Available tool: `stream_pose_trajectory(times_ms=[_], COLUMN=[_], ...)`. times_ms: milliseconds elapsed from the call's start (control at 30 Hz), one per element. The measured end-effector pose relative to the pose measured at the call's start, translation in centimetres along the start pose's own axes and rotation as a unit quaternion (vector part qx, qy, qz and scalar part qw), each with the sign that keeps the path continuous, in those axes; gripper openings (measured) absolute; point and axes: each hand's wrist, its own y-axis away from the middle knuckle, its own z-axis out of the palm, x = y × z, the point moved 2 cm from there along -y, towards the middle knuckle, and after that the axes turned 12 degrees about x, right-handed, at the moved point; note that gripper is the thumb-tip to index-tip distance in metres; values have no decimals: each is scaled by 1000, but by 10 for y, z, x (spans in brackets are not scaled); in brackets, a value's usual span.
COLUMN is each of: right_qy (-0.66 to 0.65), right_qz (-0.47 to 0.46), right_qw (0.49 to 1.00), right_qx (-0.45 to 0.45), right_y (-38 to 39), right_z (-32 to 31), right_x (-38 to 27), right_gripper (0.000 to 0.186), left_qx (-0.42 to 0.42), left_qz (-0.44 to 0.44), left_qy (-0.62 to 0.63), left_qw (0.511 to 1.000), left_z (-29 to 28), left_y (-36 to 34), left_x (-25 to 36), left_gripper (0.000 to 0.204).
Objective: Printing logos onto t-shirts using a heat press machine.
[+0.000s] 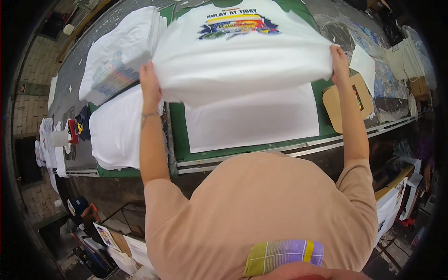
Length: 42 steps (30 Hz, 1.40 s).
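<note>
You hold one printed white T-shirt (242, 51) above the green pad (179, 140) on the counter (79, 65). Your left hand (149, 77) and right hand (339, 58) each pinch a folded edge. Two stacks of white shirts (116, 56) lie to your left, and one cardboard board (333, 105) to your right.

Left hand (149, 77) & right hand (339, 58) are gripping a white printed T-shirt (242, 51) by its edges, lifting it over a white sheet (252, 119) lying on the green surface (179, 140).
</note>
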Motion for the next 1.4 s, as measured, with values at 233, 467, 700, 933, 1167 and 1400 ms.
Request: stream_pose_trajectory(times_ms=[233,467,700,933,1167,1400], right_qy=[29,219,214,266,349,389], right_qz=[103,108,18,-28,-190,-108], right_qw=[994,967,966,953,918,877], right_qx=[34,-74,-144,-141,-15,261], right_y=[39,117,153,160,200,317], right_z=[-40,-92,-146,-160,-171,-300], right_x=[120,143,140,147,141,162], right_gripper=[26,36,42,42,40,27], left_qx=[17,-118,-168,-187,-258,-360], left_qz=[49,-82,-128,-95,136,219], left_qy=[-205,-203,-201,-235,-478,-361], left_qw=[977,969,956,949,829,832], left_z=[-44,-96,-139,-150,-145,22], left_y=[60,141,175,189,172,237], left_x=[-122,-139,-122,-127,-116,-110], left_gripper=[30,46,54,54,65,45])
